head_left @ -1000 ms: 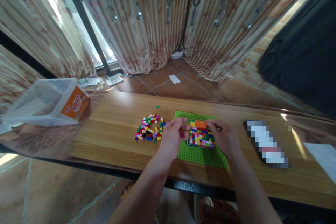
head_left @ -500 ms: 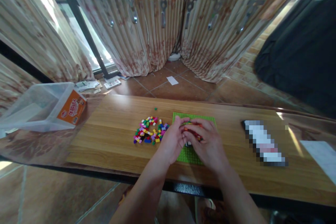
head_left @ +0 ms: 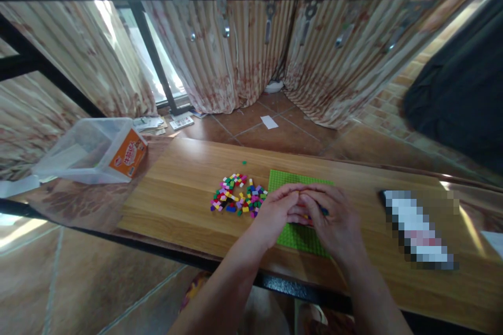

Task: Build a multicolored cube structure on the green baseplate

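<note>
My left hand (head_left: 275, 213) and my right hand (head_left: 338, 215) meet over a green studded baseplate (head_left: 302, 241). Both are closed around a small build of coloured toy bricks (head_left: 304, 221), with the fingertips touching at its top. Mostly the fingers cover it; red and blue bits show between and beneath them. Whether it is fixed to the baseplate I cannot tell. To the left of my left hand lies a loose pile of small toy bricks (head_left: 231, 194) in many colours. One green brick (head_left: 244, 163) lies apart, behind the pile.
A wooden board (head_left: 176, 188) carries everything. A clear plastic bin (head_left: 98, 167) with an orange label stands to its left. On the right lies a dark-edged, blurred-out phone-like object (head_left: 418, 230). Curtains (head_left: 243, 63) hang beyond the table, and papers (head_left: 269, 122) are on the floor.
The camera view has shifted, so the scene sits further right. My hands have closed together more tightly over the brick build, hiding more of it.
</note>
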`<action>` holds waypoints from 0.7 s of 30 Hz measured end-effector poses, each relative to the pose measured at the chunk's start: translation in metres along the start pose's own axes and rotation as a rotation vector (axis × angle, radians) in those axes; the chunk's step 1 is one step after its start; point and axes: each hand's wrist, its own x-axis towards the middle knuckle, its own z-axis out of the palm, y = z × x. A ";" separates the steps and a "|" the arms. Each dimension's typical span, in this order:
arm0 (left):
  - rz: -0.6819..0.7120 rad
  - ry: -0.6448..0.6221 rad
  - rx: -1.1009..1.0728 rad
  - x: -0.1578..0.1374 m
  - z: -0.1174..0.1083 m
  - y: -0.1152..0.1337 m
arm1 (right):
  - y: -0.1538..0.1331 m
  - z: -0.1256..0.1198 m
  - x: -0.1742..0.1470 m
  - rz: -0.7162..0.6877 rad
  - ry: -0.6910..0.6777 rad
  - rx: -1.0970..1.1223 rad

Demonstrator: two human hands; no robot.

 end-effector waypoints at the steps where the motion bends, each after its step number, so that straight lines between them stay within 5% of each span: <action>1: 0.005 0.021 0.023 0.000 0.001 0.000 | 0.000 0.001 -0.001 0.015 0.006 0.019; 12: 0.022 0.064 0.057 0.000 0.004 0.004 | -0.006 -0.001 -0.002 0.131 0.018 0.173; 21: 0.018 0.039 0.075 0.000 0.002 0.007 | 0.004 -0.014 0.002 0.155 0.075 0.092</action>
